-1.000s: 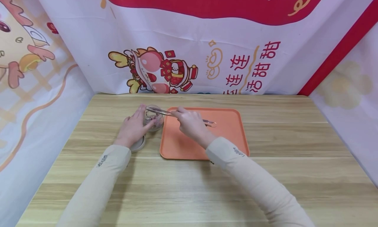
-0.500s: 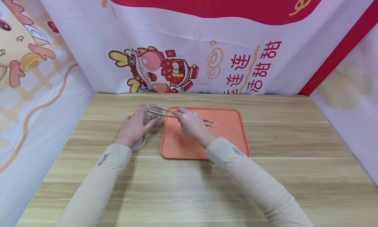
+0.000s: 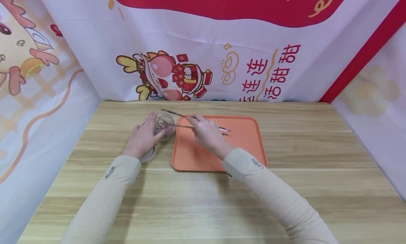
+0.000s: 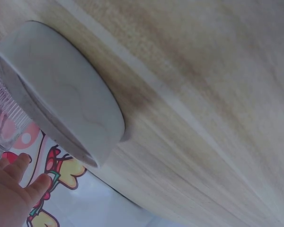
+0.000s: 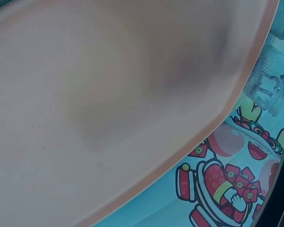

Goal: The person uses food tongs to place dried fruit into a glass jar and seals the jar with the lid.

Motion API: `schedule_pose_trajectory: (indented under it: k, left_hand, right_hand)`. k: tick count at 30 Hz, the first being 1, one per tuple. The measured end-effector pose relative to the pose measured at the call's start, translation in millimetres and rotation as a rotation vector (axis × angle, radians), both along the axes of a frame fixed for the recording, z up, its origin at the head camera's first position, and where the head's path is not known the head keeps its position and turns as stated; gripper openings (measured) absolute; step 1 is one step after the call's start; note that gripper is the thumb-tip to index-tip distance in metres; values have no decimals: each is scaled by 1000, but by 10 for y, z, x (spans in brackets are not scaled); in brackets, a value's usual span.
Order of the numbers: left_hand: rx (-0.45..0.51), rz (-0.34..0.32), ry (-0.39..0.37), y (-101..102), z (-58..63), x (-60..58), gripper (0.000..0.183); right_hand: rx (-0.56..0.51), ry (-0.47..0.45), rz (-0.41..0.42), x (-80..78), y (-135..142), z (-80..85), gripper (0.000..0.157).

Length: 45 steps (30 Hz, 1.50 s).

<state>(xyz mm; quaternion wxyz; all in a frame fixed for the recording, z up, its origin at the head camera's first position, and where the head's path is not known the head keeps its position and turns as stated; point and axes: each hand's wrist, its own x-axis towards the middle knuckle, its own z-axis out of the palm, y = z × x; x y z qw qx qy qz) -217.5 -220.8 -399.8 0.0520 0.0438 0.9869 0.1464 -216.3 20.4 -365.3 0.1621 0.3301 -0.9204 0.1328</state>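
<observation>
My left hand [image 3: 142, 136] holds a small clear jar [image 3: 171, 132] on the table, thumb across its near side and fingers along its left. In the left wrist view, ribbed clear plastic of the jar [image 4: 7, 111] shows above the fingertips. Metal tongs [image 3: 181, 126] are gripped in my right hand [image 3: 207, 134] over the orange tray. Their two arms are spread; one reaches over the jar's mouth, the other passes beyond its far rim. Small items in the jar are too small to make out. A grey-white round lid [image 3: 149, 156] lies partly under my left wrist.
The orange tray [image 3: 196, 159] lies right of the jar, on a wood-grain table [image 3: 190, 208]. A printed cloth [image 3: 203, 36] hangs along the table's back edge, and more cloth hangs at both sides. The lid [image 4: 71, 85] looms large in the left wrist view.
The tongs' arms, close together near the jar's rim a second ago, have spread apart, one now past the far rim. The left hand, jar, lid and tray stay put.
</observation>
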Motion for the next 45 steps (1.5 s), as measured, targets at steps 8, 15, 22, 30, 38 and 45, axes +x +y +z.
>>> schedule_pose_trajectory:
  k: [8,15,22,30,38,45]
  left_hand:
    - [0,0,-4,1,0,-3,91]
    - [-11,-8,-3,1,-2,9,92]
    - [1,-8,-18,8,20,17,92]
    - [-10,-7,-8,5,14,19,93]
    - [-7,-5,-3,2,17,27,92]
    - [-3,-6,0,2,1,14,92]
  right_hand:
    - [-40,-35,-46,-28,105,59,46]
    - [-54,-24,-106,-52,278,77,50]
    - [-66,-51,-192,-78,532,72,53]
    - [-130,-29,-268,-149,902,52,55]
    - [-219,-117,-347,-246,1209,28,58]
    - [-246,-142,-415,-282,1523,6,59]
